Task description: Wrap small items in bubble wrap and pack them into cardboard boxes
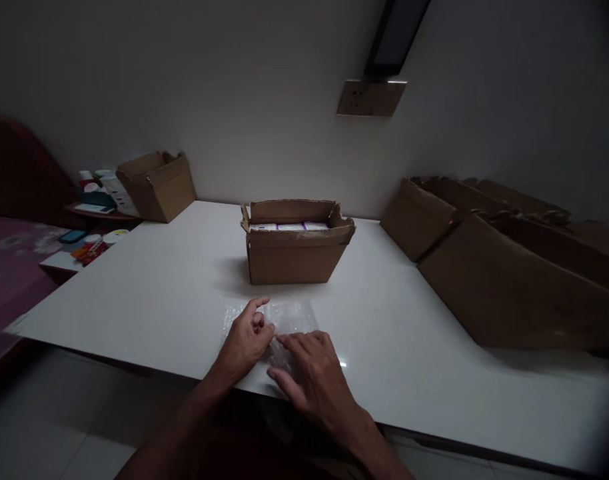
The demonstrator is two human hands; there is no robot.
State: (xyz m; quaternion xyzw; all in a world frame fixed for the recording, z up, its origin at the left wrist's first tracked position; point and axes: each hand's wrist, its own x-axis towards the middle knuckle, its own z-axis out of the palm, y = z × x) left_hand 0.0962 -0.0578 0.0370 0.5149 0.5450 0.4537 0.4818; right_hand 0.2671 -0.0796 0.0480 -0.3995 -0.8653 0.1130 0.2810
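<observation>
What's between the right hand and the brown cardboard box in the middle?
The head view shows clear bubbly plastic wrap beyond the right hand, then a strip of white tabletop before the brown cardboard box.

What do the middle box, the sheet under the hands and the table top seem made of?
Middle box: matte brown cardboard, judging by its ragged rim. Sheet: clear plastic, probably bubble wrap; bumpy, glinting. Table top: smooth, glossy white, with a bright reflection; perhaps laminate or glass.

left hand [245, 339]: 1 | right hand [315, 368]: 1 | bubble wrap [297, 316]: 1 visible piece | cardboard boxes [292, 263]: at least 4, those at right overlap | white-and-purple packs [290, 227]: 3 visible | worktop [179, 280]: 1 | socket plate [377, 99]: 1 | black-framed screen [399, 37]: 1 | bed [14, 267]: 1
</observation>
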